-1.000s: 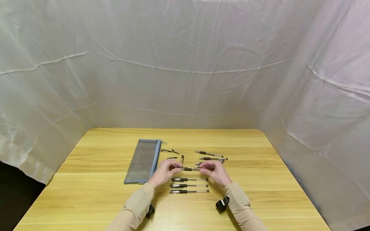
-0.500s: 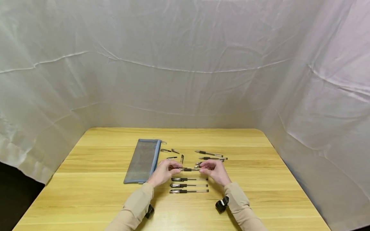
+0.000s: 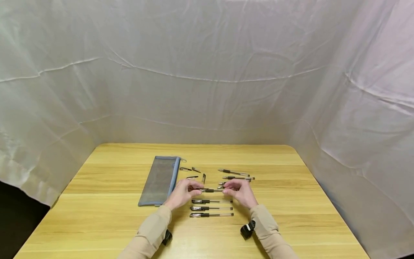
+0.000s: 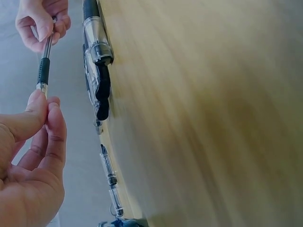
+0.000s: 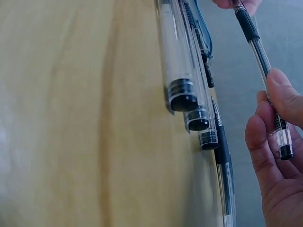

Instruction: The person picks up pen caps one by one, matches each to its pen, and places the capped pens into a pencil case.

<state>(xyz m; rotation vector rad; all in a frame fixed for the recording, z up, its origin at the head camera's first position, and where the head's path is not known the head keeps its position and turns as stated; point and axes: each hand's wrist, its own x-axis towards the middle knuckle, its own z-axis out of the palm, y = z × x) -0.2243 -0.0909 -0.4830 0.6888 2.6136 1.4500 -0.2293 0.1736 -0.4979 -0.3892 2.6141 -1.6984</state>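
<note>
Between my two hands is a gel pen with a clear barrel and black rubber grip, held level over the table in the head view. My left hand pinches its left end between thumb and fingertips, which hide that end. My right hand pinches the barrel towards the other end; its black end plug shows past the fingers in the right wrist view. Nearer me, three capped pens lie in a row: a far one, a middle one and a near one.
Several uncapped pens lie behind my right hand. Several loose pen caps are scattered beyond my left hand. A grey mesh zip pouch with blue edging lies flat at the left. Pale cloth hangs around the wooden table.
</note>
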